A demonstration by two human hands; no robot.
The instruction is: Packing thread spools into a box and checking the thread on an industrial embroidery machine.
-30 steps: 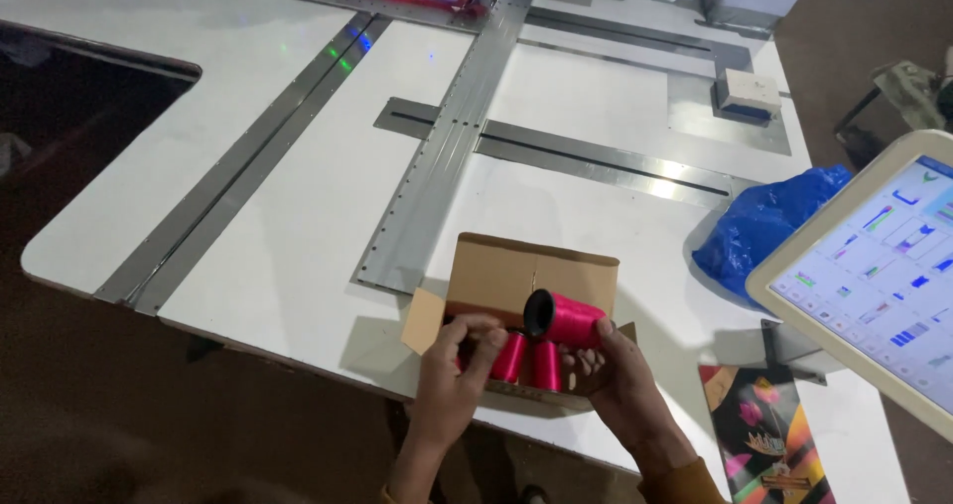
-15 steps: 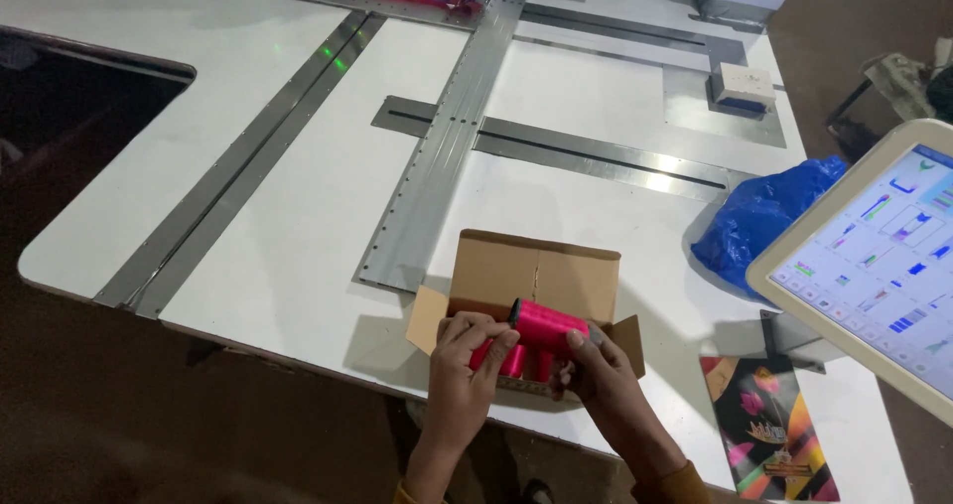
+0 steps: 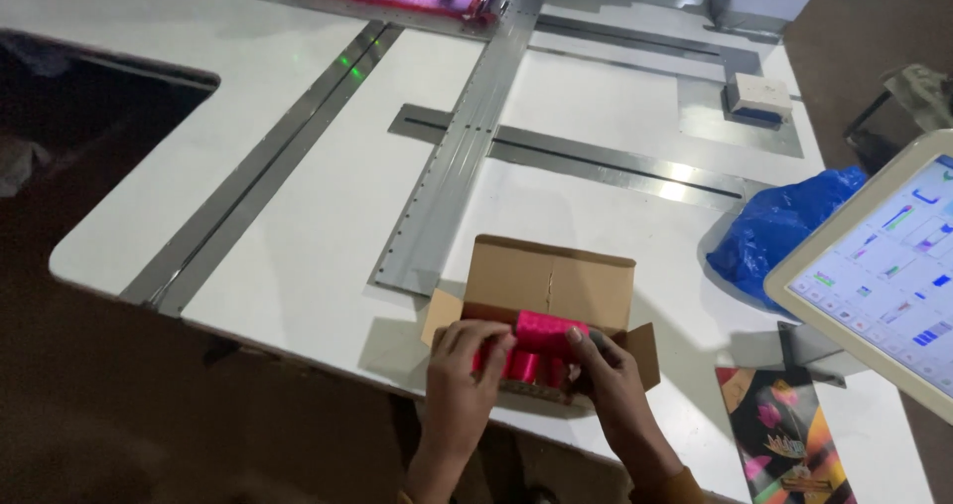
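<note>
Your left hand (image 3: 464, 375) and right hand (image 3: 608, 377) both closed around a pink thread spool (image 3: 549, 331), held sideways just above the open cardboard box (image 3: 551, 284), more pink spools (image 3: 526, 367) upright inside, box near the white table (image 3: 298, 226) edge, blue plastic bag (image 3: 784, 231) to the right.

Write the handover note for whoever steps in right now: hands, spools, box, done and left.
Left hand: on the left end of the pink spool, fingers curled over it.
Right hand: on its right end.
The spool lies sideways over the open cardboard box at the white table's near edge.
Done: more pink spools stand inside the box.
Left: the held spool is not yet seated.
</note>
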